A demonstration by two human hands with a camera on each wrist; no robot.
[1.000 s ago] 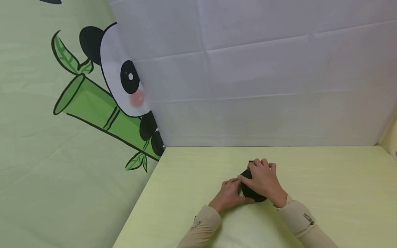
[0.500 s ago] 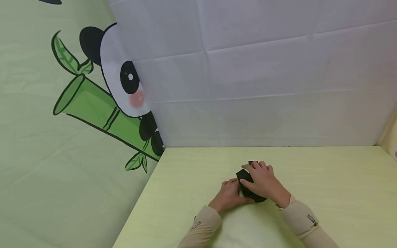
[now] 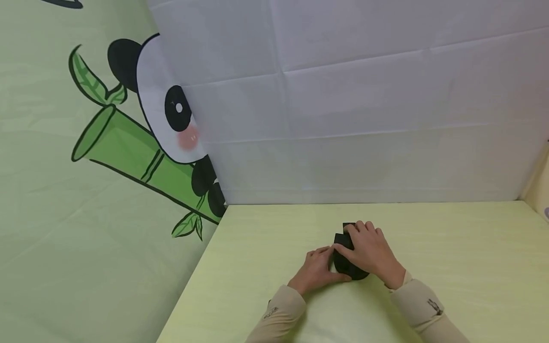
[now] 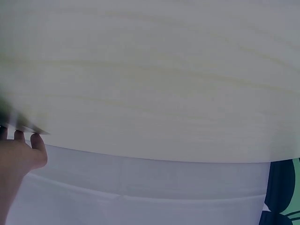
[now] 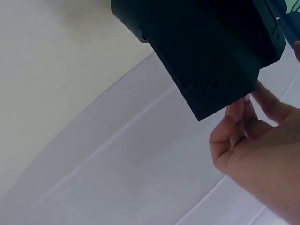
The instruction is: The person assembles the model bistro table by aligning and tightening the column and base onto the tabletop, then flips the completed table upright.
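Both hands work at a small black object [image 3: 344,262], rounded at its near end, on the table. My left hand [image 3: 318,271] grips its left side, thumb along the near edge, fingers at the far left. From above, my right hand [image 3: 369,250] holds it, thumb on an angular upper part and bent fingers over the far end, where a black corner [image 3: 346,226] shows. In the right wrist view the dark, flat-sided object [image 5: 206,56] has small unreadable marking, with curled fingers beside its edge. A hand [image 4: 21,152] shows at the left wrist view's left edge. The object's kind is unclear.
The pale yellow table [image 3: 463,267] extends on both sides of the hands. Behind it stands a white cloth backdrop [image 3: 364,95]. A green sheet [image 3: 51,228] with a panda and bamboo print hangs at the left.
The black object's upper part swung out left, then came back right with my right thumb. My right wrist has shifted slightly right and nearer. My left hand has stayed in place.
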